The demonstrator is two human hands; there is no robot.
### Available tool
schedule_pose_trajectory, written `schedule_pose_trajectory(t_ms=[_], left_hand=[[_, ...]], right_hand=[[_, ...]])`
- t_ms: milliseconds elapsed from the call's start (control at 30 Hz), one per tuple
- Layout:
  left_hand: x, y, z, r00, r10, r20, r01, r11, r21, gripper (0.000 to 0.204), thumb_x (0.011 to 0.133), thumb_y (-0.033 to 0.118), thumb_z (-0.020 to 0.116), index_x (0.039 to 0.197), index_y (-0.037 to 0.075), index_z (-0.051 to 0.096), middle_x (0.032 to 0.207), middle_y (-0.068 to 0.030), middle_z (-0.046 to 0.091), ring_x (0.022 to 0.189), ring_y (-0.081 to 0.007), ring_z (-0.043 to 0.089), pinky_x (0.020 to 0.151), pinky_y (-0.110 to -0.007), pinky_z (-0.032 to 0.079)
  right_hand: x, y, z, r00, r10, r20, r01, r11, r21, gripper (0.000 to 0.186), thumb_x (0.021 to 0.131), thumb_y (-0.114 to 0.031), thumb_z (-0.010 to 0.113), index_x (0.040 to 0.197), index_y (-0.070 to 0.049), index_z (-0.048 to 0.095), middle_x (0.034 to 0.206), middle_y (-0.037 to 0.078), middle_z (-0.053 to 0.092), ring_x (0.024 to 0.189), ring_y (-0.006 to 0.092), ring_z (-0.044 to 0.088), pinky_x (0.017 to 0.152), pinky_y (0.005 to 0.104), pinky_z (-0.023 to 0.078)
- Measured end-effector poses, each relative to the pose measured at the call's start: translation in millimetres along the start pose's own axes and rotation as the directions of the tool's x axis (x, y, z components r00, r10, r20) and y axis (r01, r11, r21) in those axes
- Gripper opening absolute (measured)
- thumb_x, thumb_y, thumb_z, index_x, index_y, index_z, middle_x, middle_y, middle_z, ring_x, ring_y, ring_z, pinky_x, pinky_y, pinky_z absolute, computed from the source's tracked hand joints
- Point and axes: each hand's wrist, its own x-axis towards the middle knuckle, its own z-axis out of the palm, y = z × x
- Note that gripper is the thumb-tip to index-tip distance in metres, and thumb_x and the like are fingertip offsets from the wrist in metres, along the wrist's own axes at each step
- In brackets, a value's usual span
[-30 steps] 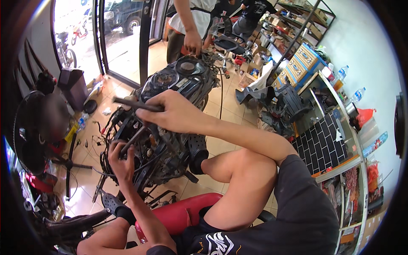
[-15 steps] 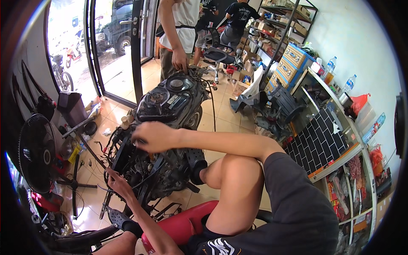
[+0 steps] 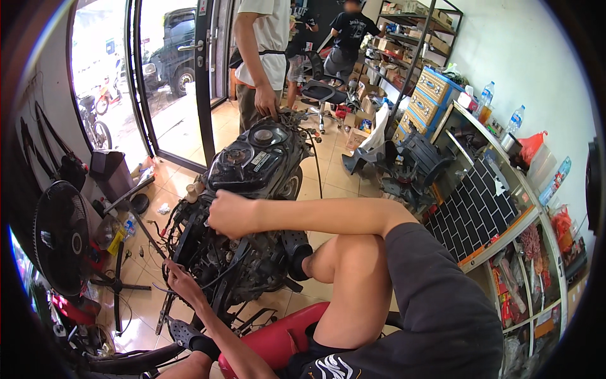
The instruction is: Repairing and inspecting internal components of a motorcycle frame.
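A partly stripped black motorcycle (image 3: 246,170) stands in front of me, its wiring and frame exposed. My left hand (image 3: 180,278) is closed on the lower end of a long metal bar with a crosspiece (image 3: 148,230), angled up along the motorcycle's left side. My right hand (image 3: 230,215) is curled down among the parts behind the tank; what its fingers hold is hidden. A co-worker's hand (image 3: 267,103) reaches to the far end of the motorcycle.
A standing fan (image 3: 60,234) and grey bin (image 3: 107,169) are left, by glass doors (image 3: 170,117). At right are a display cabinet (image 3: 473,208), drawers (image 3: 426,101) and loose black panels (image 3: 416,164). A red seat (image 3: 265,341) is beneath me. People (image 3: 346,38) stand near shelving.
My right hand has moved down into the motorcycle's parts; the dark bar it held is no longer visible in it. My left hand has moved lower and leftward, with the long bar tilted up beside it.
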Motion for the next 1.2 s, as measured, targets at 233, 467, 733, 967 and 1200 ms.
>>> schedule_pose_trajectory(t_ms=[233, 467, 733, 967, 1200], left_hand=[[-23, 14, 3, 0.996, -0.05, -0.067, 0.062, 0.978, 0.197, 0.069, 0.109, 0.051, 0.05, 0.066, -0.003, 0.049, 0.059, 0.0009, 0.036, 0.061, -0.0131, 0.03, 0.055, -0.037, 0.024], [-65, 1, 4, 0.962, -0.253, -0.108, 0.258, 0.966, 0.037, 0.067, 0.108, 0.053, 0.05, 0.063, 0.005, 0.039, 0.061, 0.0056, 0.033, 0.061, -0.0084, 0.029, 0.056, -0.031, 0.021], [-56, -31, -36, 0.973, -0.206, -0.108, 0.224, 0.956, 0.188, 0.067, 0.108, 0.051, 0.051, 0.063, 0.003, 0.038, 0.06, 0.0036, 0.034, 0.061, -0.0092, 0.028, 0.056, -0.032, 0.021], [-49, -49, -52, 0.989, -0.129, -0.07, 0.144, 0.938, 0.315, 0.065, 0.108, 0.048, 0.053, 0.065, 0.002, 0.041, 0.061, 0.0035, 0.036, 0.063, -0.0097, 0.03, 0.057, -0.033, 0.023], [-47, -55, -56, 0.988, -0.154, -0.007, 0.149, 0.944, 0.295, 0.064, 0.109, 0.047, 0.053, 0.065, 0.002, 0.039, 0.062, 0.0039, 0.034, 0.063, -0.0094, 0.028, 0.058, -0.033, 0.02]], right_hand=[[-71, 52, -74, 0.884, 0.33, -0.331, -0.135, 0.858, 0.495, 0.026, 0.09, -0.03, 0.071, 0.094, -0.005, 0.077, 0.08, 0.018, 0.072, 0.079, 0.0385, 0.072, 0.073, 0.0451, 0.056], [-100, 60, -30, 0.934, 0.334, -0.126, -0.26, 0.879, 0.399, 0.022, 0.097, -0.02, 0.068, 0.11, -0.005, 0.077, 0.095, 0.017, 0.075, 0.088, 0.0352, 0.071, 0.076, 0.0417, 0.055], [-103, 48, -33, 0.924, 0.378, -0.066, -0.349, 0.899, 0.263, 0.025, 0.1, -0.02, 0.063, 0.114, 0.0, 0.069, 0.095, 0.018, 0.072, 0.086, 0.0372, 0.069, 0.076, 0.0442, 0.053], [-110, 60, -34, 0.861, 0.497, -0.108, -0.385, 0.776, 0.5, 0.026, 0.104, -0.02, 0.059, 0.114, 0.002, 0.068, 0.092, 0.018, 0.069, 0.077, 0.0297, 0.066, 0.071, 0.0385, 0.05], [-126, 81, -21, 0.766, 0.597, -0.238, -0.408, 0.737, 0.539, 0.024, 0.104, -0.019, 0.059, 0.114, 0.001, 0.067, 0.095, 0.02, 0.072, 0.09, 0.0372, 0.068, 0.078, 0.0413, 0.052]])
